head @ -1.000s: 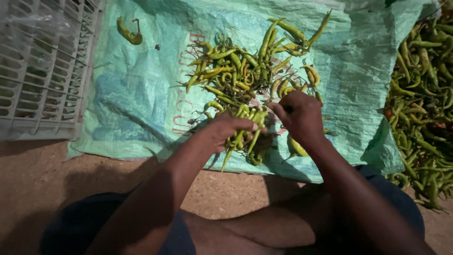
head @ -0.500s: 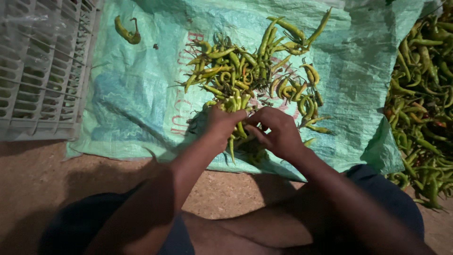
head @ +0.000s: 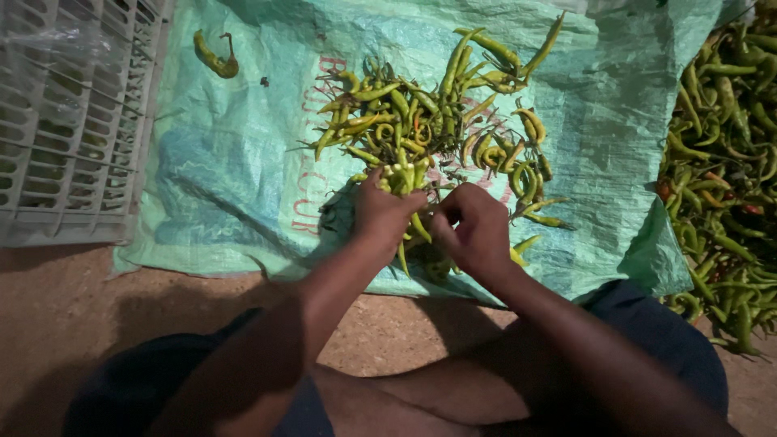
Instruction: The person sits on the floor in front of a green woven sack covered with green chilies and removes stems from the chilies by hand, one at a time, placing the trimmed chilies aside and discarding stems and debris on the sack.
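Head view: left hand [head: 387,212] is clutching a bunch of green chillies [head: 407,180], grip pressed around it; right hand [head: 477,231] is touching beside it, its grip unreadable, near the chilli pile [head: 437,121].

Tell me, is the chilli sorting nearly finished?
Not nearly. Done: the left hand grips a small bunch of chillies. In hand: the right hand is closed beside that bunch. Left: a loose pile on the sack, one stray chilli, and a big heap at the right.
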